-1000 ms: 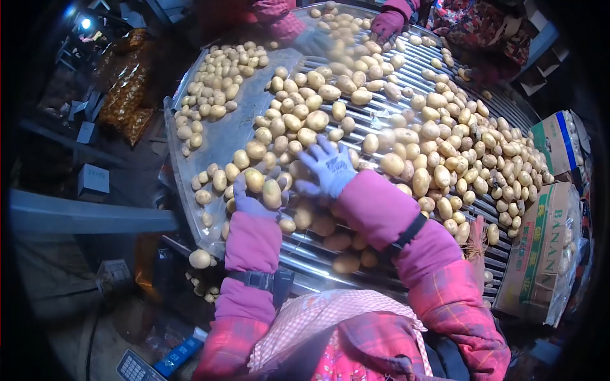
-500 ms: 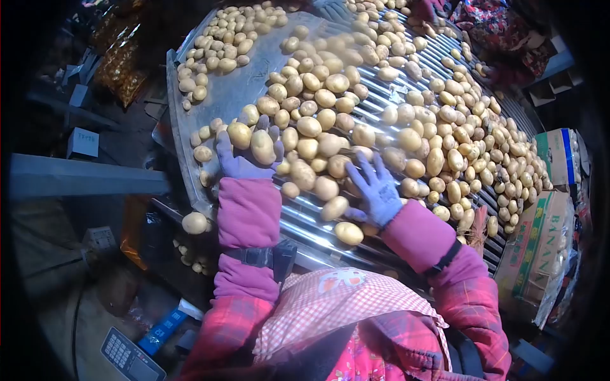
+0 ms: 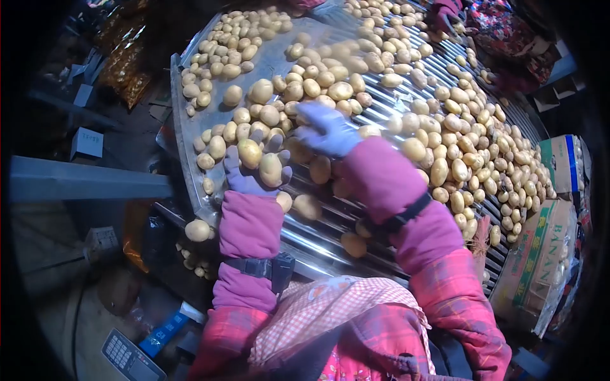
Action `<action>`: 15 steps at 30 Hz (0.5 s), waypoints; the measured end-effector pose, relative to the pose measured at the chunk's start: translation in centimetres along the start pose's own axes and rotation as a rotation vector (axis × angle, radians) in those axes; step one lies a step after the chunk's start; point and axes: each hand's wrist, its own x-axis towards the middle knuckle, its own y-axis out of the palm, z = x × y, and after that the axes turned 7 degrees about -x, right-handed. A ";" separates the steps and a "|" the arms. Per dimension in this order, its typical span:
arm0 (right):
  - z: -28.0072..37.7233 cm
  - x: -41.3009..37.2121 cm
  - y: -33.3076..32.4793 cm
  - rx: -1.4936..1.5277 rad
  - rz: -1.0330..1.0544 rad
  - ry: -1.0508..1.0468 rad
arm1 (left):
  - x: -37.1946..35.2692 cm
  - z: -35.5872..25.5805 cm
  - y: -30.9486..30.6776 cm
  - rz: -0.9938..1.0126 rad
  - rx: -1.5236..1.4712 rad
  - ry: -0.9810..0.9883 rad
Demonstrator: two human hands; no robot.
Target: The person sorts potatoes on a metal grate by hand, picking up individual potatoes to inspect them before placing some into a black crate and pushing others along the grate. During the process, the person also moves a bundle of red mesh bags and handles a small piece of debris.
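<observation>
My left hand, in a pale purple glove, is turned palm up with its fingers curled around two potatoes. It rests at the left side of the metal roller table, among loose potatoes. Slightly blurred, my right hand wears a matching glove and reaches leftward over the potato pile. Its fingers are stretched out over or against potatoes; the contact itself is hidden. Several potatoes lie under my right forearm on the rollers.
A large heap of potatoes covers the rollers at right. Another person's gloved hand is at the far edge. Cardboard banana boxes stand at right. A metal beam and a keypad device are at left.
My right hand has swept left and away from me across the rollers, and potatoes have shifted onto the flat plate at left. My left hand keeps its two potatoes.
</observation>
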 end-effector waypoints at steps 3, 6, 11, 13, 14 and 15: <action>-2.2 -0.7 -7.3 -0.642 -0.031 0.024 | 0.4 -0.4 -0.9 -0.111 -2.150 -0.863; -3.4 -0.3 -7.7 -0.914 0.268 0.192 | 0.3 -1.2 -1.5 0.004 -2.092 -0.891; -1.3 1.2 -7.8 -0.946 0.520 0.393 | 0.4 -2.5 -1.7 -0.042 -2.056 -0.894; -2.8 1.4 -6.4 -0.962 0.455 0.463 | -0.1 -2.2 -1.7 0.029 -2.156 -0.799; -3.6 1.9 -5.5 -0.973 0.389 0.536 | -0.6 -1.5 -0.9 0.023 -2.153 -0.792; -4.5 2.3 -5.4 -0.948 0.410 0.563 | -1.4 -0.6 0.8 -0.014 -1.463 -0.405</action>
